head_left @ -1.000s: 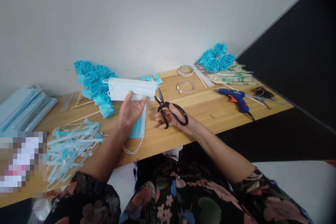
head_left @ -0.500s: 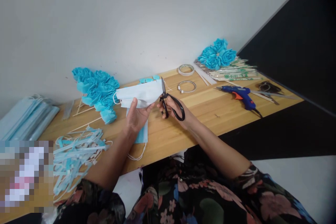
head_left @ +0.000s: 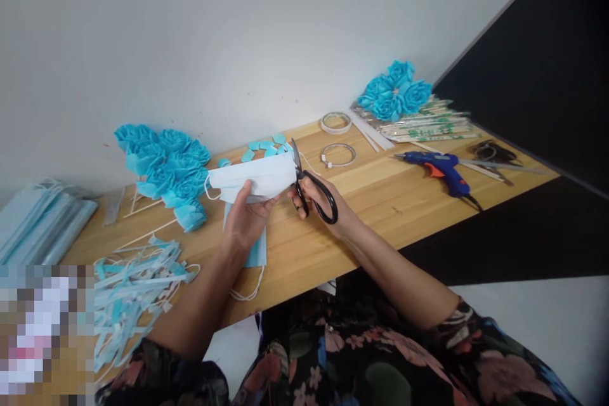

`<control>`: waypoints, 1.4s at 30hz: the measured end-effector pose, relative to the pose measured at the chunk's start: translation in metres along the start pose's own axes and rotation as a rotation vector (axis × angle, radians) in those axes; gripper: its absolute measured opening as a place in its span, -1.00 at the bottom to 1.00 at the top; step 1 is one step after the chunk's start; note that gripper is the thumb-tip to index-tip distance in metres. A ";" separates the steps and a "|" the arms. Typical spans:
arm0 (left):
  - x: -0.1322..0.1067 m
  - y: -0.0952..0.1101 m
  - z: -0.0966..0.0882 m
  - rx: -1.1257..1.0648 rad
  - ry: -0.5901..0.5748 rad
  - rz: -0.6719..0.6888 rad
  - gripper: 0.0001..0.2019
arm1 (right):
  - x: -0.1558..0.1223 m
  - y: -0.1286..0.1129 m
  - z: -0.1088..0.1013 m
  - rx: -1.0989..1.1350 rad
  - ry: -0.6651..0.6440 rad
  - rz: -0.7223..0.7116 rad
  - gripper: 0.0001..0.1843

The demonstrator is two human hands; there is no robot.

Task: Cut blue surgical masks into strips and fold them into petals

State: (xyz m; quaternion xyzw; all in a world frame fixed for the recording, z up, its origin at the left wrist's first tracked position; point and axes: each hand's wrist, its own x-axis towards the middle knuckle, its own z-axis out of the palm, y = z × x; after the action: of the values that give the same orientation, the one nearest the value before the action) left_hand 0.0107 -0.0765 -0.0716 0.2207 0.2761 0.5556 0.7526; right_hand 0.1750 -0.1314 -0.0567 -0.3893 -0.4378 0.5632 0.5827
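My left hand (head_left: 250, 216) grips a pale blue face mask (head_left: 252, 174) by its lower edge, thumb on the near face. An ear loop hangs from the mask's left end. In my right hand (head_left: 309, 193) are black-handled scissors (head_left: 323, 200), their blades pointing up at the mask's right end. Whether the blades have the mask edge between them I cannot tell. Beneath my left hand, another blue mask (head_left: 257, 252) lies on the wooden table (head_left: 304, 247), partly covered, with its loop toward the table's near edge.
Blue flowers (head_left: 164, 162) stand left and more flowers (head_left: 394, 92) back right, beside wrapped sticks (head_left: 428, 127). Cut strips (head_left: 137, 285) and stacked masks (head_left: 45, 222) lie left. Small blue pieces (head_left: 264, 149), a tape roll (head_left: 335, 122), a wire coil (head_left: 338, 155) and a glue gun (head_left: 438, 171) lie farther back.
The view has shifted slightly, and more of the small blue pieces behind the mask show now. Both hands keep their hold on the mask and scissors, with the mask a little lower.
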 end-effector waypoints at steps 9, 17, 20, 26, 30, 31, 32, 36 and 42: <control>-0.002 0.001 0.002 -0.006 0.019 -0.047 -0.69 | -0.001 0.001 0.002 -0.023 0.060 -0.011 -0.46; -0.001 0.001 0.001 -0.017 0.048 -0.075 -0.71 | -0.001 0.002 0.004 -0.016 0.071 -0.013 -0.47; -0.001 0.001 0.002 -0.008 0.063 -0.066 -0.70 | -0.001 0.002 0.005 0.004 0.083 0.000 -0.46; -0.002 0.003 0.004 0.002 0.110 -0.075 -0.65 | -0.001 0.003 0.004 0.047 0.082 0.030 -0.48; -0.002 0.003 0.005 0.005 0.120 -0.079 -0.64 | -0.001 0.001 0.004 0.056 0.078 0.042 -0.48; -0.002 0.003 0.006 0.006 0.119 -0.080 -0.65 | -0.001 0.001 0.004 0.056 0.078 0.044 -0.48; -0.002 0.003 0.006 0.008 0.118 -0.081 -0.65 | -0.001 0.000 0.004 0.057 0.079 0.047 -0.47; -0.002 0.004 0.006 0.015 0.127 -0.093 -0.66 | -0.001 0.000 0.004 0.065 0.085 0.055 -0.49; -0.002 0.004 0.006 0.017 0.106 -0.079 -0.68 | 0.000 0.003 0.003 0.071 0.085 0.063 -0.51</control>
State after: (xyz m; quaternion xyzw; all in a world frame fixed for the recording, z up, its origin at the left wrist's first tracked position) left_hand 0.0115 -0.0773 -0.0643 0.1864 0.3284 0.5342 0.7563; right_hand 0.1708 -0.1311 -0.0583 -0.4055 -0.3800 0.5792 0.5964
